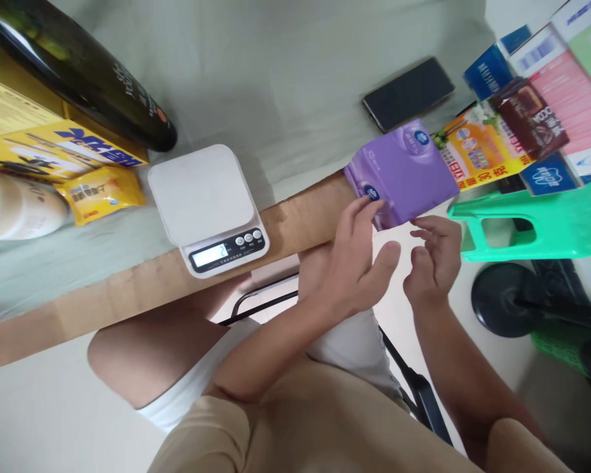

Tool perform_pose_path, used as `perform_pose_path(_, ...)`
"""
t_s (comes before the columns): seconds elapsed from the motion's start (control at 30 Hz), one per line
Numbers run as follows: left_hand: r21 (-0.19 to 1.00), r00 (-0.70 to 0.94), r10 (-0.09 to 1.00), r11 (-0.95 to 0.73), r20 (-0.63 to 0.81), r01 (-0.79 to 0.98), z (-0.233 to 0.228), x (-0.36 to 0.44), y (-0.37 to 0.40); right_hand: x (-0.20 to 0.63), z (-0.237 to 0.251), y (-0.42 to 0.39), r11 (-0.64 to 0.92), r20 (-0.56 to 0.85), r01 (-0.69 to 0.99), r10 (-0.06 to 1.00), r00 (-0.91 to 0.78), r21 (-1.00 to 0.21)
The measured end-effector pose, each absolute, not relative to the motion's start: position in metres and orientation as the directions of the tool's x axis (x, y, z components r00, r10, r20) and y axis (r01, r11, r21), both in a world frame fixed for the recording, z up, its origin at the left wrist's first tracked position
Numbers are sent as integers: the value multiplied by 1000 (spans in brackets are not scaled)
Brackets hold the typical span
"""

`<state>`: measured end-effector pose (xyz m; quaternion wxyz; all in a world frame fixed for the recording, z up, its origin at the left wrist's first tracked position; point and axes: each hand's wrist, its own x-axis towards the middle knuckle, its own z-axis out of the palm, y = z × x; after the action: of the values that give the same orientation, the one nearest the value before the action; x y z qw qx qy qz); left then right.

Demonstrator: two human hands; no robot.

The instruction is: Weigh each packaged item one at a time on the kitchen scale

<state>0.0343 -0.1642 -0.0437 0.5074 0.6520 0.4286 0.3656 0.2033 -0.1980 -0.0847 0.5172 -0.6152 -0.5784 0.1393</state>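
Purple tissue pack (404,172) overhangs the table edge (295,226); judged light, soft, slippery-wrapped; best pinched across its short sides. Left hand (357,253) open, fingertips touching it. Right hand (434,257) open, empty.

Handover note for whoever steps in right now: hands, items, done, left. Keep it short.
Left hand: open, fingers touching the near edge of the purple tissue pack; no closed grasp.
Right hand: open, empty, fingers curled just below the pack, not touching it.
Purple tissue pack: at the table's front edge, overhanging slightly, right of the scale.
Kitchen scale: platform bare, display lit; reading too small to trust.
Done: nothing has been put on the scale.
Left: probably grip the pack and move it onto the platform.
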Motion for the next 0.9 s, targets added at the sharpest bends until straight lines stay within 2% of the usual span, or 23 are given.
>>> perform_pose_path(0.13,964,272,954,-182,126,192,-42,4,-166,181,-84,-211,301,499,550,829,254,-779)
perform_pose_path(0.27,976,268,956,-162,119,145,-20,-48,-170,133,-74,-221,390,482,485,873,76,-783)
perform_pose_path(0.33,974,237,958,-194,162,119,-6,-82,-174,103,-66,-222,426,468,452,884,-21,-784)
perform_pose_path(0.4,952,103,956,-286,275,113,5,-120,-180,72,-58,-222,452,454,421,885,-103,-786)
perform_pose_path(0.47,913,-120,911,-374,394,161,12,-161,-188,41,-54,-221,471,437,377,882,-177,-798)
perform_pose_path(0.57,849,-450,721,-474,527,235,15,-224,-199,-5,-53,-220,466,382,296,874,-300,-834)
perform_pose_path(0.67,791,-746,402,-552,531,266,11,-287,-210,-52,-51,-220,478,357,256,843,-403,-840)
perform_pose_path(0.73,795,-886,108,-500,451,344,4,-328,-216,-85,-48,-219,497,353,239,815,-460,-835)
perform_pose_path(0.8,866,-937,-150,-358,316,349,-8,-364,-222,-120,-44,-218,512,346,206,775,-529,-834)
perform_pose_path(0.83,908,-945,-223,-294,239,299,-15,-379,-224,-137,-43,-217,518,340,185,751,-566,-835)
perform_pose_path(0.9,948,-962,-247,-259,119,184,-29,-403,-228,-172,-42,-213,516,319,149,705,-634,-844)
